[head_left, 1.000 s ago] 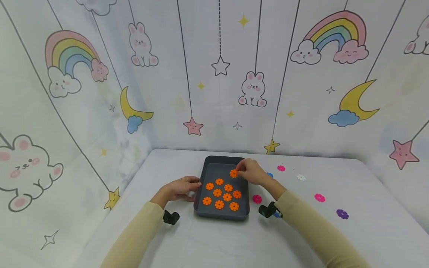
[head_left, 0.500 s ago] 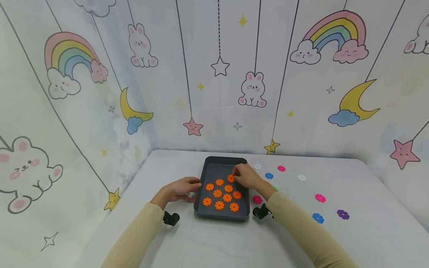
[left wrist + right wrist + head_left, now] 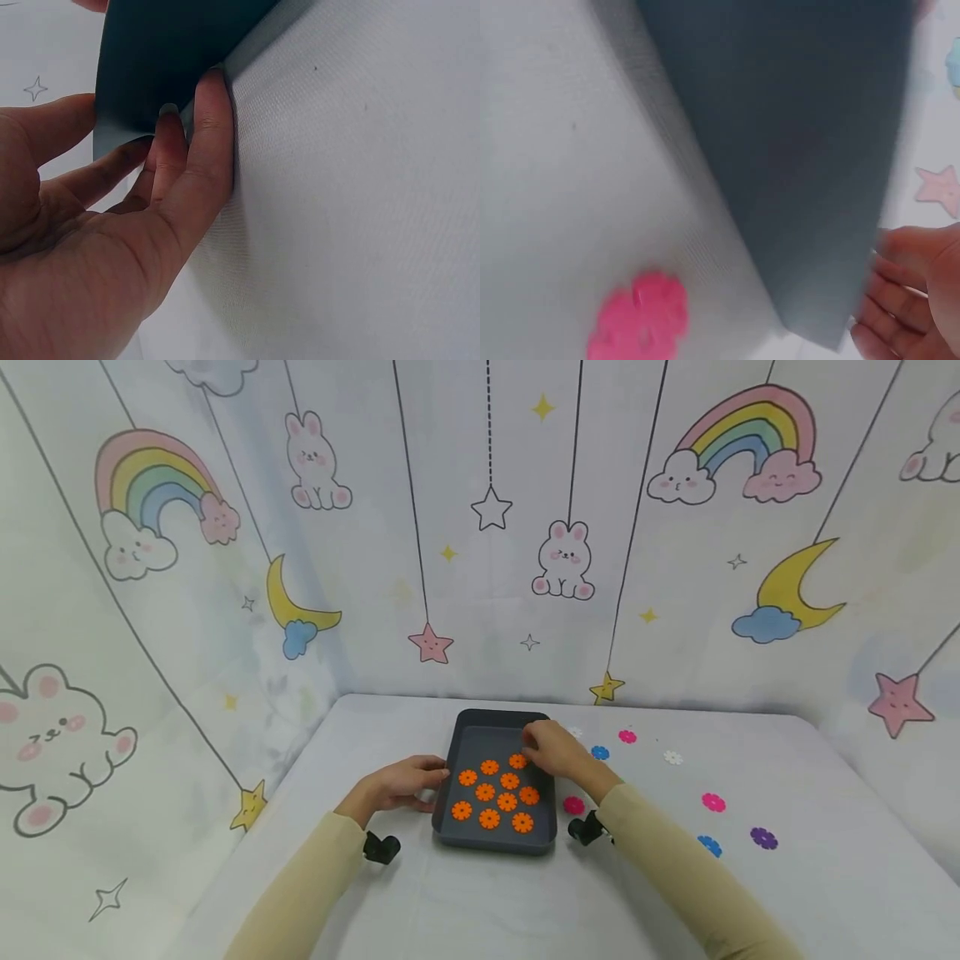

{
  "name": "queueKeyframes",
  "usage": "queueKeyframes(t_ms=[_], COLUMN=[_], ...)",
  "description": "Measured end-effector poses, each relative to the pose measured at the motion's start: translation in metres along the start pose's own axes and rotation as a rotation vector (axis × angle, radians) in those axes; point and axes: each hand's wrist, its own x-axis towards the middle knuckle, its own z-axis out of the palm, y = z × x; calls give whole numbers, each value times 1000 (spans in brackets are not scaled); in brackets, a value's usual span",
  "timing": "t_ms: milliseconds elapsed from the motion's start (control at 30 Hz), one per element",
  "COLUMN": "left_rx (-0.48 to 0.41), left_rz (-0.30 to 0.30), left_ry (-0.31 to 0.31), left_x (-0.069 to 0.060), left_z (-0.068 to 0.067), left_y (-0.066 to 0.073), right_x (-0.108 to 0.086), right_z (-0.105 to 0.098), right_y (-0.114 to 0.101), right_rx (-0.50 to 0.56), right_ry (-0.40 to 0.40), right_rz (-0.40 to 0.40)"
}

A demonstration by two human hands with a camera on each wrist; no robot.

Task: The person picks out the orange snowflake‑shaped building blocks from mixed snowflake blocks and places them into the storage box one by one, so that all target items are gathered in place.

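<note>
A dark grey rectangular tray (image 3: 495, 846) lies on the table with several orange flower-shaped snowflake building discs (image 3: 485, 792) flat inside it. My left hand (image 3: 401, 781) rests its extended fingers against the outside of the tray's left wall, as the left wrist view also shows. Over the tray's right side is my right hand (image 3: 555, 750), its curled fingertips at the edge of the disc (image 3: 517, 761) farthest back. How tightly it is pinched is hidden. A blurred right hand (image 3: 911, 292) appears past the tray wall (image 3: 780, 150) in the right wrist view.
On the white table (image 3: 637, 902) right of the tray lie loose discs: pink (image 3: 713, 802), purple (image 3: 763, 838), blue (image 3: 709, 846), white (image 3: 673, 758) and others. A pink disc (image 3: 573, 806) sits close to the tray's right wall. A printed curtain (image 3: 480, 593) stands behind the table.
My right hand has lowered the orange disc toward me and slightly left onto the tray floor, then shifted slightly up and right. My left hand stays at the tray's left wall.
</note>
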Motion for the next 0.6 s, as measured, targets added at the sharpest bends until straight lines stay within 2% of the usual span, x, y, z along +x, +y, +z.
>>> queueKeyframes(t_ms=[133, 333, 433, 500, 600], left_rx=[1, 57, 140, 218, 363], left_rz=[1, 5, 24, 46, 96], left_ry=[-4, -13, -23, -6, 53], left_x=[1, 1, -5, -12, -25], left_z=[-1, -3, -8, -13, -26], left_y=[1, 2, 1, 1, 2], right_x=[-15, -54, -77, -93, -115], right_z=[-21, -63, -85, -99, -118], right_y=[7, 25, 42, 56, 80], right_rx=[31, 18, -6, -31, -121], right_ry=[45, 122, 151, 171, 199], right_rz=[-66, -85, -58, -31, 25])
